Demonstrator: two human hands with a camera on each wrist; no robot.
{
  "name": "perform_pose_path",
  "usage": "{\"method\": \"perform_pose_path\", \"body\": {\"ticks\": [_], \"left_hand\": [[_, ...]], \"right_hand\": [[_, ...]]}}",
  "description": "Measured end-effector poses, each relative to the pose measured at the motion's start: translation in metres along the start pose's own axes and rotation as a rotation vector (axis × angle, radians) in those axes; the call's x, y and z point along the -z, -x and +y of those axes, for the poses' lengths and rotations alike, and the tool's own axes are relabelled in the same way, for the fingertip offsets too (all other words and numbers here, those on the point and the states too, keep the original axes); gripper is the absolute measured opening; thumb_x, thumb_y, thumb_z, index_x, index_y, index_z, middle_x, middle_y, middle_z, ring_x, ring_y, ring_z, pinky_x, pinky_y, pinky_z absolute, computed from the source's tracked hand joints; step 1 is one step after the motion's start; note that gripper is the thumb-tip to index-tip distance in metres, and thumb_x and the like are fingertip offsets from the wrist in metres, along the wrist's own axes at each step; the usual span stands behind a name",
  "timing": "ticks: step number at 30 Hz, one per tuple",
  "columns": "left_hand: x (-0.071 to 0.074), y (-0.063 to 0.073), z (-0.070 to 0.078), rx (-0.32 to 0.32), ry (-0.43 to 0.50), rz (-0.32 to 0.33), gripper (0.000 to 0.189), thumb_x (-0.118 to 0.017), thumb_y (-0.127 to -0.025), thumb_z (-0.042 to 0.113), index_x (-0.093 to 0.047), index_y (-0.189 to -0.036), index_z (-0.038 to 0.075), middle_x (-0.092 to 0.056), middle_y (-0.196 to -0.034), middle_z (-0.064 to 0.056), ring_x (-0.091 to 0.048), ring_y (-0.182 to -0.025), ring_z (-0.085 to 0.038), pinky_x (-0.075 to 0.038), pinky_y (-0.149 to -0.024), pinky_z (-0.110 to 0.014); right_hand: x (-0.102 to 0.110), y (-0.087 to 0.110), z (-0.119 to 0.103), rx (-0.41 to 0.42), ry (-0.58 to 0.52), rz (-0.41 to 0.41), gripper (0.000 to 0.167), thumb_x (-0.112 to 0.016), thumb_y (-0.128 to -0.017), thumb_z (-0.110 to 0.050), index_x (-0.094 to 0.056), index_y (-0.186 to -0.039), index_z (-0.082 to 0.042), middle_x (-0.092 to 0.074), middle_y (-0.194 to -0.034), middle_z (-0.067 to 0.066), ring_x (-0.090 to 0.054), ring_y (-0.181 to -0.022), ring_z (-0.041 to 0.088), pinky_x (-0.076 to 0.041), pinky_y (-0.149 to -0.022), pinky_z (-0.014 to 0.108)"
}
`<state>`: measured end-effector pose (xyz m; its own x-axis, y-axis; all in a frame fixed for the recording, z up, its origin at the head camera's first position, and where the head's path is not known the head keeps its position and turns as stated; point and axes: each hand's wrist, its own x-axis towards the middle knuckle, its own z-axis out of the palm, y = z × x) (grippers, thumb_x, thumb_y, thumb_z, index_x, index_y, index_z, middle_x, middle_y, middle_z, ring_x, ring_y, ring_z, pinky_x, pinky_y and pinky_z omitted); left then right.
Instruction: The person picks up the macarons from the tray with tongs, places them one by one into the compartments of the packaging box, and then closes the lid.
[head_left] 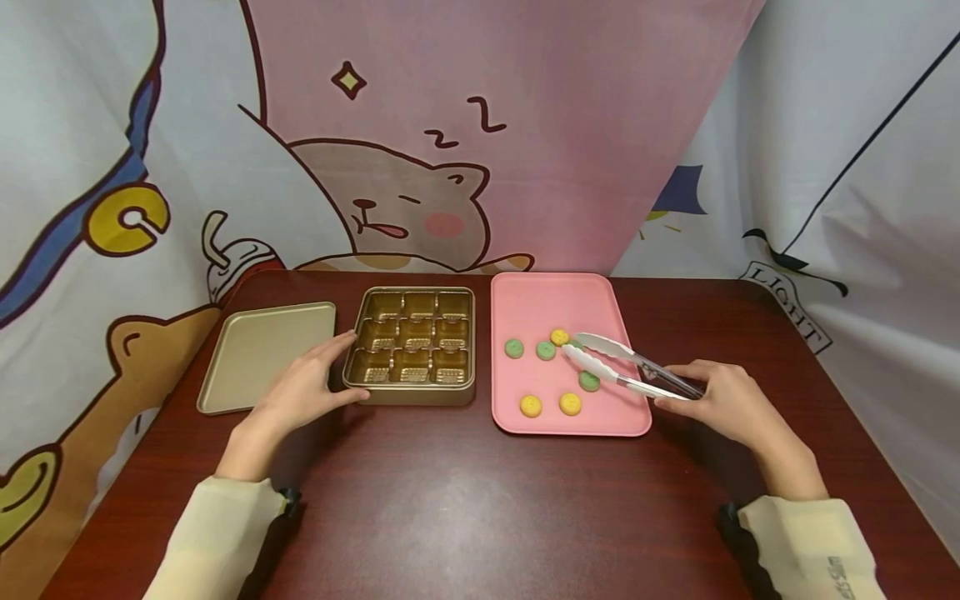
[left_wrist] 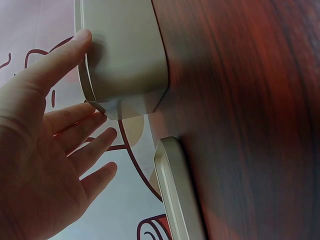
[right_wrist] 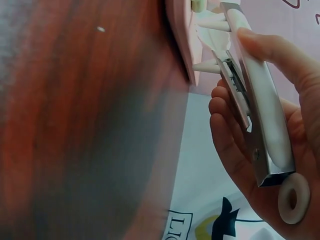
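My left hand (head_left: 303,387) rests at the left side of a gold box (head_left: 442,395) with a sectioned insert, its thumb at the front corner. In the left wrist view its other fingers stay fairly straight and spread. My right hand (head_left: 731,400) grips metal tongs (right_wrist: 265,110) with white tips, thumb on one arm and fingers round the other. The tong tips are apart, low over the right part of a pink tray (head_left: 551,300), and partly hide a green piece (head_left: 576,343). Other small round pieces lie there too, green (head_left: 513,348) and yellow (head_left: 531,406).
A flat gold lid (head_left: 258,350) lies left of the box on the dark wood table (head_left: 450,500). Behind the table hangs a printed curtain (head_left: 570,125), which also runs along both sides. A white ring (right_wrist: 294,199) hangs at the end of the tongs.
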<state>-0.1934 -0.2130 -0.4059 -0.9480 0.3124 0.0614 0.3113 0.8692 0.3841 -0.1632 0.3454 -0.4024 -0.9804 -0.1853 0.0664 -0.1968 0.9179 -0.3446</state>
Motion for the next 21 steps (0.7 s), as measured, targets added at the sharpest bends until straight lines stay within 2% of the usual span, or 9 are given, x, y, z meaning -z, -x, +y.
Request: {"method": "perform_pose_path", "body": {"ticks": [3,9,21], "left_hand": [[-0.0001,-0.0001,-0.0003,-0.001,-0.002,0.0,0.095,-0.082,-0.079,0.042,-0.036,-0.153,0.004,-0.039,-0.158,-0.019,-0.04,-0.142,-0.044,-0.036,-0.112,-0.06],[0.0001,0.0,-0.0005,0.004,0.003,-0.006,0.095,-0.082,-0.079,0.042,-0.036,-0.154,0.004,-0.038,-0.158,-0.02,-0.04,-0.141,-0.045,-0.037,-0.111,-0.061],[-0.0003,-0.0006,-0.0019,-0.001,0.006,-0.005,0.093,-0.081,-0.08,0.041,-0.036,-0.153,0.005,-0.038,-0.158,-0.019,-0.04,-0.142,-0.044,-0.037,-0.111,-0.061]], "right_hand": [[0.0028,-0.0025,0.0008,-0.013,0.007,-0.02,0.061,-0.082,-0.078,-0.046,-0.072,-0.118,-0.001,-0.072,-0.106,0.022,-0.062,-0.088,0.028,-0.049,-0.071,0.039],[0.0053,-0.0046,0.0042,-0.013,0.006,-0.036,0.059,-0.083,-0.077,-0.044,-0.072,-0.118,-0.003,-0.072,-0.104,0.02,-0.06,-0.086,0.026,-0.048,-0.07,0.037],[-0.0002,-0.0012,0.0078,-0.002,0.018,0.007,0.059,-0.083,-0.078,-0.045,-0.073,-0.118,-0.003,-0.071,-0.099,0.017,-0.057,-0.081,0.024,-0.043,-0.066,0.032]]}}
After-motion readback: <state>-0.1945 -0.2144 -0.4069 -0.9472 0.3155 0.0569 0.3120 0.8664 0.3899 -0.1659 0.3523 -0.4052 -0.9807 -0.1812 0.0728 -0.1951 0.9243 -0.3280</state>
